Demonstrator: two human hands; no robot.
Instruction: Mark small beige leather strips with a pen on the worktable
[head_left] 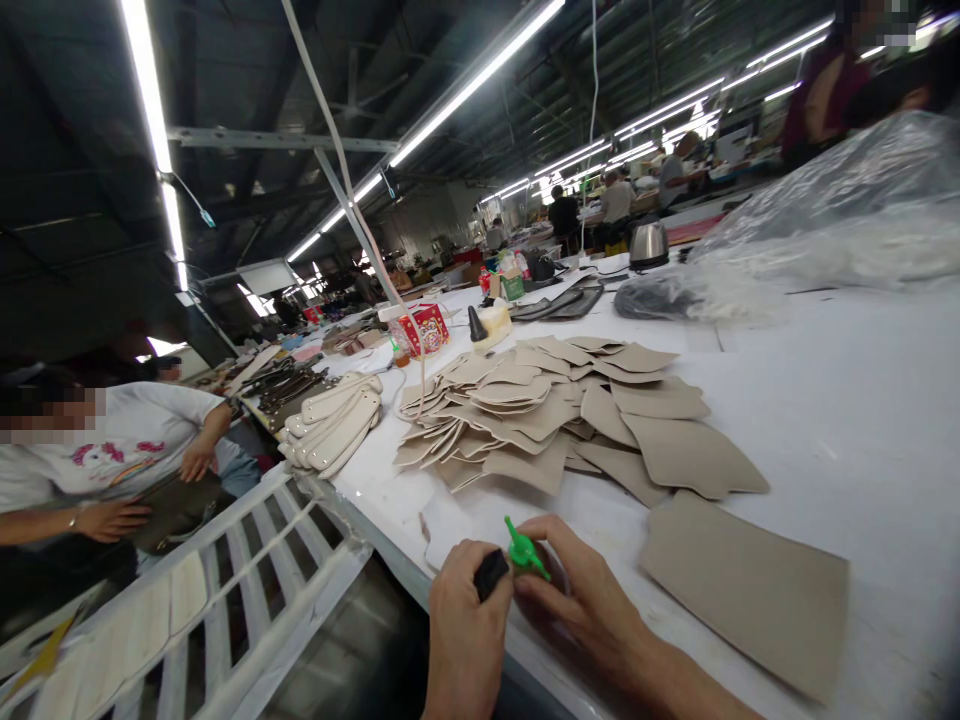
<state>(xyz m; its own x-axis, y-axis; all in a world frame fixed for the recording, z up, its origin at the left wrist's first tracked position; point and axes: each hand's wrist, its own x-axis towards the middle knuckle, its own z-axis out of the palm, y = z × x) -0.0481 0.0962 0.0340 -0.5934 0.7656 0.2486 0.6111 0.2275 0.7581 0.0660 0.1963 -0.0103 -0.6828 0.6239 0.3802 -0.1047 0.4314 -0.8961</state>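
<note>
Both my hands meet at the near edge of a white table (847,400). My left hand (466,625) is closed around a small black object (491,573). My right hand (581,595) pinches a small green plastic nozzle-like piece (523,551) that touches the black object's end. A flat beige leather piece (746,590) lies just right of my right hand. Beyond my hands spreads a fanned pile of several similar beige cut pieces (555,415).
A stack of cream strap-shaped pieces (334,425) lies left of the pile. A red box (424,328), bottles, a metal kettle (648,244) and clear plastic bags (847,215) stand farther back. A white slatted rack (225,590) sits low left, where a seated person (112,460) works. Other workers are far off.
</note>
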